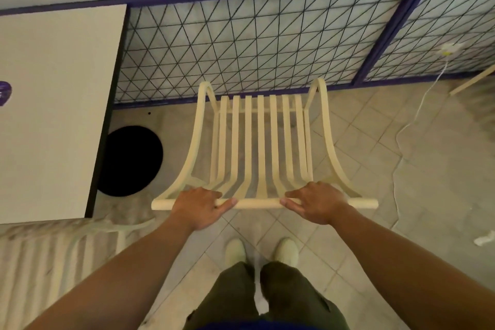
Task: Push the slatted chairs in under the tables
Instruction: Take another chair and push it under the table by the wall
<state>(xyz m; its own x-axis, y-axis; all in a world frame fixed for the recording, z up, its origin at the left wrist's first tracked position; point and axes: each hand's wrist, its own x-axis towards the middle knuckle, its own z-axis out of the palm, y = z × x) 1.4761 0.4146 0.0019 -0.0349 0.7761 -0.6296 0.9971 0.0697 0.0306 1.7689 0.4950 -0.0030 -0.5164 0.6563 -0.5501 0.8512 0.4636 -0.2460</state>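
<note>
Slatted chair (261, 142) stood on the tiled floor (375, 147) straight ahead of both hands, not under any table. Seat pointed away from the person toward the mesh fence (241, 43); slats ran front to back, top rail (257, 203) ran left to right.

Left hand (199, 207) gripped the rail's left half and right hand (317, 202) its right half, fingers curled over the far side, thumbs along the near side. Bare stretch of rail between them.

Chair legs were hidden beneath the seat and arms.

White table (53, 115) lay left of the left hand, beside the chair and apart from it, its left side cut off by the frame. Black round base (131, 161) showed partly from under its edge. Purple object (4, 92) on the table was cropped, unidentifiable.

Second slatted chair (53, 257) was below and left of the left hand, blurred. White cable (409, 120) trailed over the floor right of the right hand. Light shoes (235, 250) stood nearer the person than the rail.
</note>
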